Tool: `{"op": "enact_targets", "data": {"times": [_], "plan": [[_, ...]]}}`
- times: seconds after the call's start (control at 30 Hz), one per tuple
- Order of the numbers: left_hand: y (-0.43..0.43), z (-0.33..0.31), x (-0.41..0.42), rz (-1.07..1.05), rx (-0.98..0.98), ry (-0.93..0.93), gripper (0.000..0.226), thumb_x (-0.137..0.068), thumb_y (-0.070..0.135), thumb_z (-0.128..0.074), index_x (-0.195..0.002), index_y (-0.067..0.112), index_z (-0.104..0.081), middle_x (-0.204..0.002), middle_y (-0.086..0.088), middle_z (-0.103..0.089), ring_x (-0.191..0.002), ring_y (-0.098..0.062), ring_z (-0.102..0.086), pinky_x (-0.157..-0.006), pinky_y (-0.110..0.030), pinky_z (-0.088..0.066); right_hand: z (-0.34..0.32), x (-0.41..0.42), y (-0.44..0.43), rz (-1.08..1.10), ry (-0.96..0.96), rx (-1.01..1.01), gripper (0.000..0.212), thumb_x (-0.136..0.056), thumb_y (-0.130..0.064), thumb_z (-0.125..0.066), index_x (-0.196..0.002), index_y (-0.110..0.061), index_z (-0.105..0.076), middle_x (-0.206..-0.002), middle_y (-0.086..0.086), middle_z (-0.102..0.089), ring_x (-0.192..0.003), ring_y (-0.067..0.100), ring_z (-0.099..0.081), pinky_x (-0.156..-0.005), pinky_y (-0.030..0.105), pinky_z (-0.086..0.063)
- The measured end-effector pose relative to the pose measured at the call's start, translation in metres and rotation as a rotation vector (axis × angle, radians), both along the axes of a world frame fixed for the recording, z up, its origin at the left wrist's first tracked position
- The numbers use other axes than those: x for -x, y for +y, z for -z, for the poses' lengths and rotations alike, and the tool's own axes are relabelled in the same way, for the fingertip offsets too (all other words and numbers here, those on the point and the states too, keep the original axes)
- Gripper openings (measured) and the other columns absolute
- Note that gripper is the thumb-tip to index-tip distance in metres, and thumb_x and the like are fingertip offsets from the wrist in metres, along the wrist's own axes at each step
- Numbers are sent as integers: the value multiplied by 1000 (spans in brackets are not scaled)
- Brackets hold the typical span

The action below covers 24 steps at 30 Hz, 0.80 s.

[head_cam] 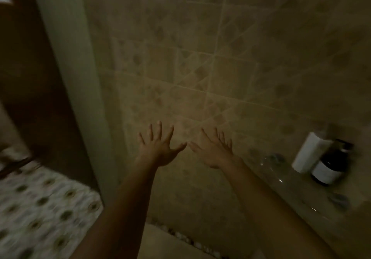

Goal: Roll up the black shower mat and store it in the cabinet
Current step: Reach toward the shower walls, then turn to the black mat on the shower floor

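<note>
My left hand [159,148] and my right hand [215,151] are held out in front of me, palms forward, fingers spread, thumbs almost touching. Both hold nothing. They hover before a beige tiled shower wall [200,62]. No black shower mat and no cabinet appear in this dim, blurred view.
A ledge [313,196] on the right carries a white bottle [307,152] and a dark pump bottle with a white label [329,168]. A pale door frame [74,78] runs down the left. Patterned floor tiles [40,208] lie at lower left. A pebble strip [186,238] edges the shower floor.
</note>
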<state>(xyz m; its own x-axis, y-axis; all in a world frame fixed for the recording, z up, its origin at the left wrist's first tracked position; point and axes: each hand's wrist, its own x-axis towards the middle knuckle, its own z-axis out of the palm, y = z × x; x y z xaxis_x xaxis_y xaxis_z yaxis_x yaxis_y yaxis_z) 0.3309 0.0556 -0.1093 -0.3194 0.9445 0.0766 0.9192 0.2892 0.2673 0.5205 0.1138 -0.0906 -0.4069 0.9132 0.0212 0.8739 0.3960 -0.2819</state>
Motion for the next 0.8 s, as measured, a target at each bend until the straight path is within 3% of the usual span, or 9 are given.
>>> {"op": "enact_targets", "data": {"times": [0.17, 0.3, 0.43, 0.6, 0.8], "plan": [[-51, 18, 31, -205, 51, 25, 105, -58, 97, 0, -148, 44, 10, -158, 2, 24, -143, -32, 25, -108, -67, 17, 10, 45, 18, -172, -63, 16, 87, -78, -85, -17, -150, -40, 1, -162, 12, 10, -146, 36, 12, -113, 60, 7], [-133, 46, 68, -486, 142, -9, 104, -60, 97, -1, -147, 42, 12, -159, 2, 23, -144, -31, 23, -107, -66, 15, 45, 119, -14, -416, -83, 64, 95, -71, -91, -17, -150, -41, -1, -162, 13, 8, -147, 35, 9, -112, 61, 6], [-181, 69, 91, -593, 148, -37, 103, -60, 96, 0, -147, 42, 14, -158, 3, 25, -144, -28, 24, -108, -65, 17, 74, 157, -39, -590, -95, 43, 100, -66, -95, -9, -150, -42, 0, -162, 13, 6, -147, 34, 9, -111, 63, 8], [-283, 127, 121, -839, 234, -155, 103, -61, 96, -2, -147, 41, 15, -156, 5, 29, -142, -27, 29, -106, -63, 20, 142, 219, -106, -855, -226, 157, 105, -63, -97, -6, -151, -41, 0, -162, 10, 14, -146, 33, 13, -109, 64, 12], [-325, 204, 148, -938, 362, -282, 101, -64, 94, -4, -146, 40, 17, -156, 4, 29, -142, -27, 29, -109, -63, 16, 214, 275, -145, -1000, -326, 234, 95, -72, -92, -11, -151, -41, 2, -162, 8, 15, -146, 30, 16, -109, 61, 16]]}}
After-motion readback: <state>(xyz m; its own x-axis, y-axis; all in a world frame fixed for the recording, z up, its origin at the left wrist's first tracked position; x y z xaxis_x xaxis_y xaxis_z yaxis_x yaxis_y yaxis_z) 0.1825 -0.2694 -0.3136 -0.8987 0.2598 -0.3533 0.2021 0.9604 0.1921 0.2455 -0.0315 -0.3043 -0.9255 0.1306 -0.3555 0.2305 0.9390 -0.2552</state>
